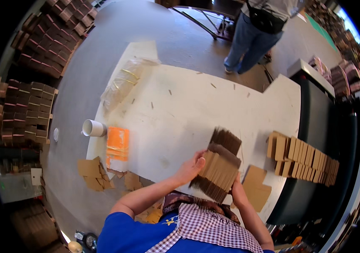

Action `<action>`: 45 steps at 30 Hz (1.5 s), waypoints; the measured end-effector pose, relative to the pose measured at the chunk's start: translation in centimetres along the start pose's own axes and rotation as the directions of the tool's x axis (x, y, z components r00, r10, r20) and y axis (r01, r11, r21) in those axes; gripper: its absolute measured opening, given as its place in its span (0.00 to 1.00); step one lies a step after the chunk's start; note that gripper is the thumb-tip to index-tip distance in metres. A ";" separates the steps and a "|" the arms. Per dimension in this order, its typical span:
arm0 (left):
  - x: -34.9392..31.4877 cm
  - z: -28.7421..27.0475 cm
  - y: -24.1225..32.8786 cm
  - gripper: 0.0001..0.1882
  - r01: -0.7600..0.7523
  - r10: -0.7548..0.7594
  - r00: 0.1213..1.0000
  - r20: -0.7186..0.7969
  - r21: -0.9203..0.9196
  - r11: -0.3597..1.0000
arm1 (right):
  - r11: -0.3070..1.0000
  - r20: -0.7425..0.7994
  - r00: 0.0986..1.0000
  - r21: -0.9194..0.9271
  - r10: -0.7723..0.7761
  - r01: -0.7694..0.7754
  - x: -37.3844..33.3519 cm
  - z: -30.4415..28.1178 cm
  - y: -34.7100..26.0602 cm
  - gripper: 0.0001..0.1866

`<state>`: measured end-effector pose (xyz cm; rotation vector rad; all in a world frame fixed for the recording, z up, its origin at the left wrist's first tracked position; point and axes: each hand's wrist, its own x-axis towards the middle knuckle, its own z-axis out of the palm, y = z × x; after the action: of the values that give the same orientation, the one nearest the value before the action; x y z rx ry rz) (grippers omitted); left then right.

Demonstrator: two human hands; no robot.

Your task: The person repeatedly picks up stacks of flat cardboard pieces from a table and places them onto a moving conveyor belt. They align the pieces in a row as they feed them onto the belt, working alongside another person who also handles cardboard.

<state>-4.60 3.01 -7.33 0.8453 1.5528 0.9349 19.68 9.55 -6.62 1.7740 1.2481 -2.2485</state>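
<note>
A thick stack of flat brown cardboard blanks is held between my two hands over the near edge of the white table. My left hand presses against the stack's left side, thumb up along its edge. On the opposite side my right hand grips the lower right edge; its fingers are partly hidden behind the cardboard. Beside it, a few loose cardboard blanks lie on the table's right part. Farther right, a fanned row of folded cardboard pieces rests on a dark conveyor belt.
On the table's left stand an orange-and-white taped package and a white cup-like roll on its side. Clear plastic wrap lies behind them. Cardboard scraps sit lower left. Bundled cardboard stacks line the left. A person stands beyond the table.
</note>
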 end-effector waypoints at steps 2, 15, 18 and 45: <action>1.9 -5.1 1.4 0.40 0.068 -0.066 0.997 -0.033 0.053 0.996 | 0.988 0.120 0.983 -0.056 -0.136 0.143 2.9 2.6 -5.3 0.43; 16.0 -41.0 5.3 0.37 -0.016 -0.039 0.976 -0.213 -0.250 0.968 | 0.776 0.298 0.806 -0.242 -0.512 0.583 29.4 28.7 -31.0 0.48; 13.3 -47.4 2.6 0.34 0.026 0.001 0.821 -0.571 0.039 0.999 | 0.746 0.218 0.813 -0.323 -0.540 0.582 26.0 33.6 -29.5 0.49; 9.5 20.6 -4.7 0.27 0.192 -0.173 0.935 0.308 -0.031 0.981 | 0.888 -0.875 0.437 -0.357 -0.208 -0.292 -3.7 -11.1 17.3 0.40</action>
<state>13.99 12.07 -17.82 0.7488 1.3033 0.6774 38.02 2.63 -13.73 2.7689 1.5760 -0.6205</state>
